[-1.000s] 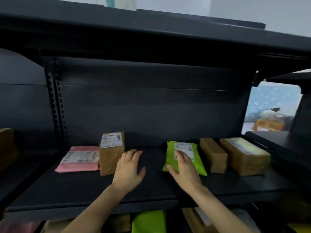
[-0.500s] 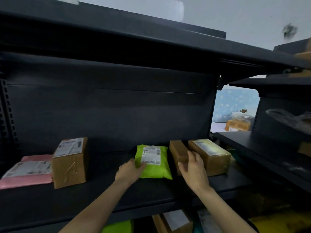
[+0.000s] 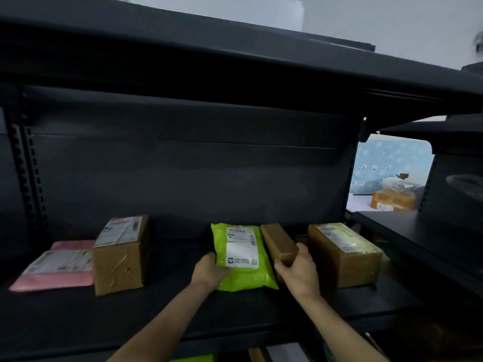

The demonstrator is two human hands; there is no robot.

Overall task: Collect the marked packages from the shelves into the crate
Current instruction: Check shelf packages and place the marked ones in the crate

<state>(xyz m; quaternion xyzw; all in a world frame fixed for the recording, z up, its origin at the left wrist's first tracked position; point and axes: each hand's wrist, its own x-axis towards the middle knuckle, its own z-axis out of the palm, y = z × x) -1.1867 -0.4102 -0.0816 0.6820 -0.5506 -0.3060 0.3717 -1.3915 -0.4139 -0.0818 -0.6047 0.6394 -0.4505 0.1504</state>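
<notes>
On the dark shelf (image 3: 183, 309) lies a lime-green mailer bag (image 3: 243, 259) with a white label. My left hand (image 3: 209, 270) grips its near left corner. Right beside it stands a narrow brown box (image 3: 278, 241), and my right hand (image 3: 298, 270) is wrapped around its near end. A larger brown box (image 3: 345, 252) with a yellowish label sits further right. To the left are a labelled brown box (image 3: 120, 254) and a flat pink mailer (image 3: 57, 267). No crate is in view.
Another shelf board (image 3: 235, 56) hangs overhead. A second dark rack (image 3: 428, 236) stands at the right, with cardboard parcels (image 3: 392, 199) behind it. More packages show under the shelf at the bottom edge.
My left hand went from the shelf surface to the green mailer's corner. My right hand left the green mailer and closed around the narrow brown box. The view swung to the right.
</notes>
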